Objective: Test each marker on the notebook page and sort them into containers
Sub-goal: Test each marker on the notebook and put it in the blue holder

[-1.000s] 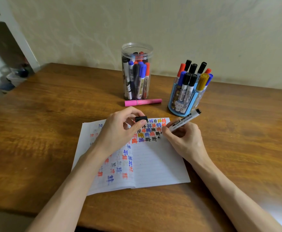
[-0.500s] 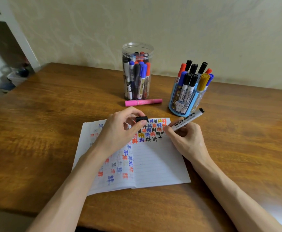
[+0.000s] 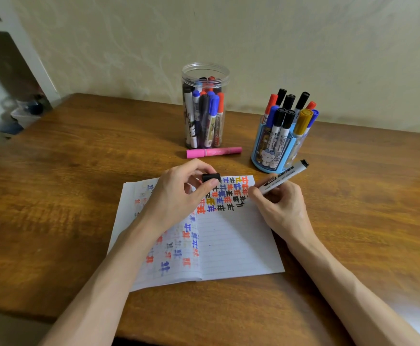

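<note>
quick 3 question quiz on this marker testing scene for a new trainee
1. True or false: the pink marker lies flat in front of the clear jar.
2. What does the left hand pinch? A. black cap B. pink marker C. a page corner
3. Which container stands nearer the right hand holding the marker?

Key: 1 true; 2 A; 3 the blue holder.

Dim warm indoor light, glare patch at lower right, soft blurry left edge, wide-angle bowing
</note>
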{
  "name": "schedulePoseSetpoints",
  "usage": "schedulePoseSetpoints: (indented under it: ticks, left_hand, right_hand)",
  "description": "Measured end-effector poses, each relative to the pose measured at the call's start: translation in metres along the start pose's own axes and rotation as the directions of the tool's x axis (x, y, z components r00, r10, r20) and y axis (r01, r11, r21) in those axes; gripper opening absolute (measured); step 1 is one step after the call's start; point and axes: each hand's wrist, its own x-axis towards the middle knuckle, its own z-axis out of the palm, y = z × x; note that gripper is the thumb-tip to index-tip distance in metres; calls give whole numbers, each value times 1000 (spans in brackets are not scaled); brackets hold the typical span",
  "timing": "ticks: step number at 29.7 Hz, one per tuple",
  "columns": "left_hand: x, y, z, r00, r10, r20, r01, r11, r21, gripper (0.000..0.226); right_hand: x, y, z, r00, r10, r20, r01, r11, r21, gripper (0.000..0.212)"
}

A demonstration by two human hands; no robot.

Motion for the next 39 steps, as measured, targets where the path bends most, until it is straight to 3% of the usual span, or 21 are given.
schedulePoseSetpoints:
  ticks: [12,17,28,33,39]
  left_hand:
    - [0,-2,1,1000,1,11,-1,1000,15,17]
    - [0,-2,0,1000,4,10,-4,1000,5,18]
    - [0,-1,0,1000,6,13,-6,1000,11,17]
    - [-1,0,0,1000,7,19,-8,1000,16,17]
    - [-1,2,0,1000,23,20,-23,1000,2,17]
  right_hand:
    - [-1,-1,1,997,30,77,-28,999,-27,11]
    - [1,-1,1,998,66,10,-66,998,10,10]
    - [1,-3,1,995,71,69,-69,997,-28,10]
    - [1,-1,0,997,78,-2,-78,997,10,11]
    - [0,-1,0,999,41,13,-41,999,-24,12]
